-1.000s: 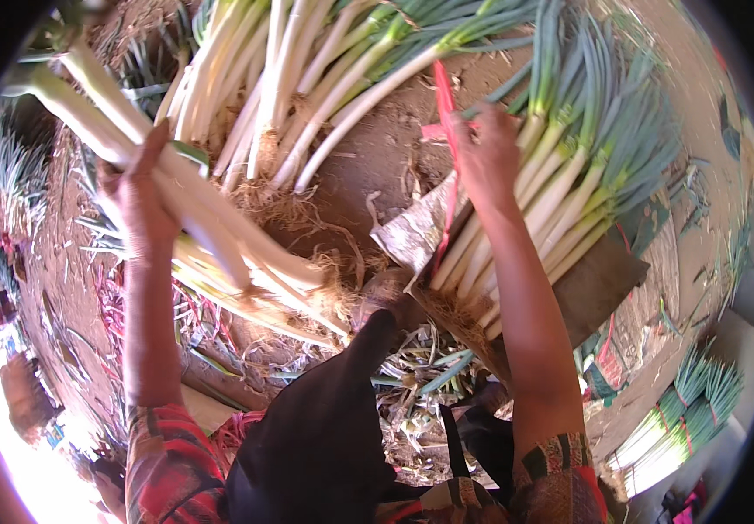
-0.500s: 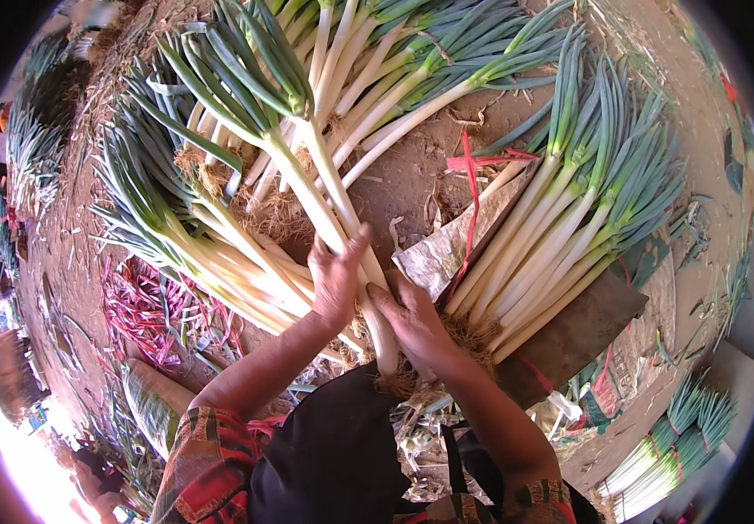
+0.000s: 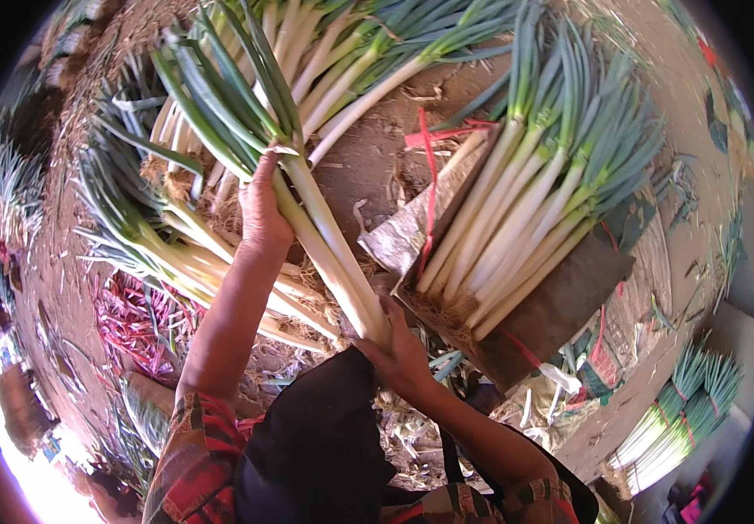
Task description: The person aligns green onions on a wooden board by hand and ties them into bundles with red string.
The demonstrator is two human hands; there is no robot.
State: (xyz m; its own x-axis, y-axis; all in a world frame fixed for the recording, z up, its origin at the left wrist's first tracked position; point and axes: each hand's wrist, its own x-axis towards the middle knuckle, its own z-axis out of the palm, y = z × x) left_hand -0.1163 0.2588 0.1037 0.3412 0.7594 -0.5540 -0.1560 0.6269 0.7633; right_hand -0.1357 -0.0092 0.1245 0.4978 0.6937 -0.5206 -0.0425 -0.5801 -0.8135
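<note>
A pair of long green onions (image 3: 332, 249), thick white shafts with dark green tops, slants across the middle. My left hand (image 3: 265, 208) is closed around them where white turns to green. At the root end my right hand (image 3: 405, 354) grips the shafts from the right; the roots are hidden behind it. To the right, a row of green onions (image 3: 512, 236) lies on a flat brown board (image 3: 560, 310), roots toward me. A red tie strip (image 3: 430, 192) lies across the light sheet (image 3: 399, 234) at the board's left side.
Loose green onions (image 3: 207, 266) are piled to the left, with more green onions (image 3: 342, 79) at the far side. A tangle of red strips (image 3: 137, 325) lies on the ground at left. Tied onion bundles (image 3: 661, 437) stand at lower right. Peelings litter the ground near me.
My left hand has slid up the shafts to the base of the green leaves. My right hand has shifted down to the root end. The view has shifted slightly, moving the surroundings left.
</note>
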